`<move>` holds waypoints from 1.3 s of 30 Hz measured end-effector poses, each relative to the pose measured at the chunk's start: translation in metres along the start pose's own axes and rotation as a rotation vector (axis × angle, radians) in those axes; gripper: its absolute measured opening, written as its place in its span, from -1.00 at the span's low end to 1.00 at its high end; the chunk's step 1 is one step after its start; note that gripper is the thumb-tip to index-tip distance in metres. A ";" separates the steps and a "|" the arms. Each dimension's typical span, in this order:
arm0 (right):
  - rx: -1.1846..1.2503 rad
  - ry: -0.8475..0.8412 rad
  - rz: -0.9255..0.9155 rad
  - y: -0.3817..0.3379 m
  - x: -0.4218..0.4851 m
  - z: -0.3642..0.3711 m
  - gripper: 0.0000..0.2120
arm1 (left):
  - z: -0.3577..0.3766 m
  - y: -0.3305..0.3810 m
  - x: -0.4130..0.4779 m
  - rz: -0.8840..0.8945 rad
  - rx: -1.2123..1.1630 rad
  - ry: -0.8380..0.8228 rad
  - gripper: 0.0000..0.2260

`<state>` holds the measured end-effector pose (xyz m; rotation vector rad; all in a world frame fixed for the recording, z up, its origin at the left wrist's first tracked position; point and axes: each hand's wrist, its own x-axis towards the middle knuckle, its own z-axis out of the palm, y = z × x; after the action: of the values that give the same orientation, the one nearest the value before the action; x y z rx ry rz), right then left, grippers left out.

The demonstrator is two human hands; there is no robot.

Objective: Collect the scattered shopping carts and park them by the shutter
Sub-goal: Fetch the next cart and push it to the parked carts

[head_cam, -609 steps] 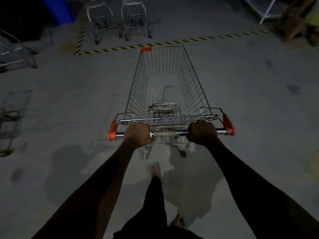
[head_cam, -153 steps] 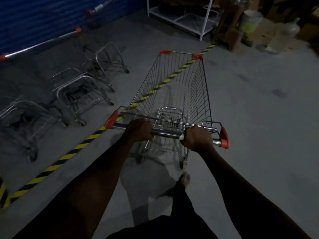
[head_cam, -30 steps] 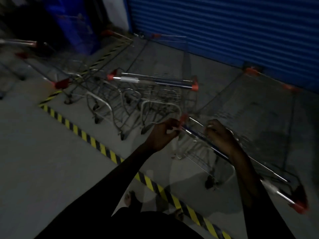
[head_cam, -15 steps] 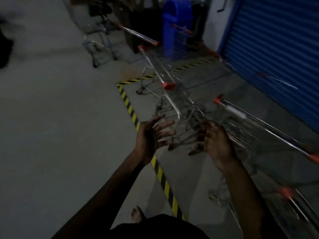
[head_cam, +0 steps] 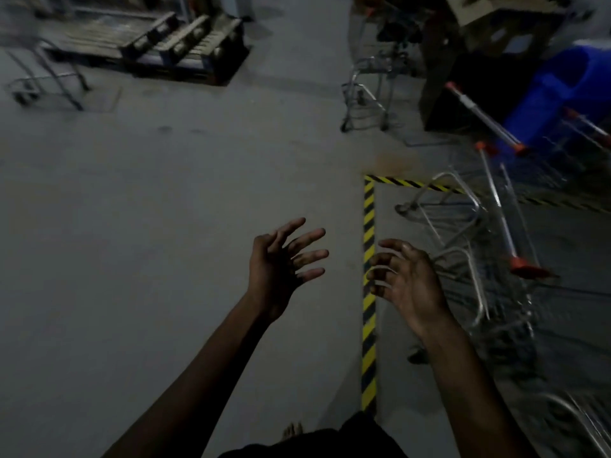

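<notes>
**Change from the preceding views.** Both hands have left the cart handle they gripped one second ago, and the view has swung away from the shutter toward the open concrete floor [head_cam: 148,226].

**Hands.** The left hand [head_cam: 279,269] is raised with its fingers spread and nearly straight, and it holds nothing. The right hand [head_cam: 408,282] is raised beside it with its fingers loosely bent, and it also holds nothing. The two hands are apart from each other and touch no cart.

**Carts.** The parked carts [head_cam: 503,209], with orange-capped handles, stand at right inside the corner of the yellow-and-black floor tape [head_cam: 368,246], near a blue bin [head_cam: 568,84]. A stray cart [head_cam: 367,94] stands beyond the tape at upper centre. Another cart [head_cam: 49,74] stands at far upper left, near the wooden pallets [head_cam: 185,38].
</notes>
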<state>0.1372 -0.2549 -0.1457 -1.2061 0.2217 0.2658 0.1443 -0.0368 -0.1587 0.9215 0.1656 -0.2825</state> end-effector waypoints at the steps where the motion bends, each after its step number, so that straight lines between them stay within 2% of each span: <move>1: -0.006 -0.026 0.012 0.000 0.016 0.005 -0.70 | -0.004 0.006 0.008 0.018 -0.005 0.026 -0.51; 7: -0.025 -0.192 0.090 -0.016 0.128 0.029 -0.61 | -0.020 0.040 0.076 0.121 0.027 0.159 -0.45; 11: -0.099 -0.299 0.079 -0.039 0.215 0.045 -0.73 | -0.017 0.067 0.133 0.187 0.162 0.308 -0.49; 12: -0.139 -0.317 0.066 -0.046 0.234 0.049 -0.75 | -0.016 0.072 0.147 0.200 0.271 0.362 -0.53; 14: -0.235 -0.342 0.023 -0.062 0.269 0.058 -0.81 | -0.019 0.082 0.171 0.270 0.665 0.476 -0.59; 16: -0.358 -0.382 -0.062 -0.073 0.306 0.068 -0.89 | -0.029 0.090 0.191 0.351 1.052 0.491 -0.54; 22: -0.883 -0.449 -0.332 -0.076 0.400 0.110 -0.84 | -0.059 0.118 0.237 0.305 1.611 0.679 -0.39; 27: -1.237 -0.564 -0.599 -0.065 0.471 0.168 -0.63 | -0.115 0.149 0.282 0.217 1.775 0.829 -0.36; 31: -1.385 -0.636 -0.723 -0.062 0.533 0.230 -0.53 | -0.168 0.193 0.328 0.146 1.817 0.878 -0.32; 35: -1.472 -0.667 -0.703 -0.070 0.595 0.294 -0.47 | -0.214 0.253 0.374 0.099 1.763 0.899 -0.26; 39: -1.624 -0.704 -0.698 -0.072 0.658 0.364 -0.27 | -0.265 0.315 0.417 0.079 1.792 0.902 -0.16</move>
<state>0.7936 0.1182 -0.1601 -2.5441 -1.2630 0.2088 0.6330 0.2852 -0.1859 2.8025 0.7632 0.1883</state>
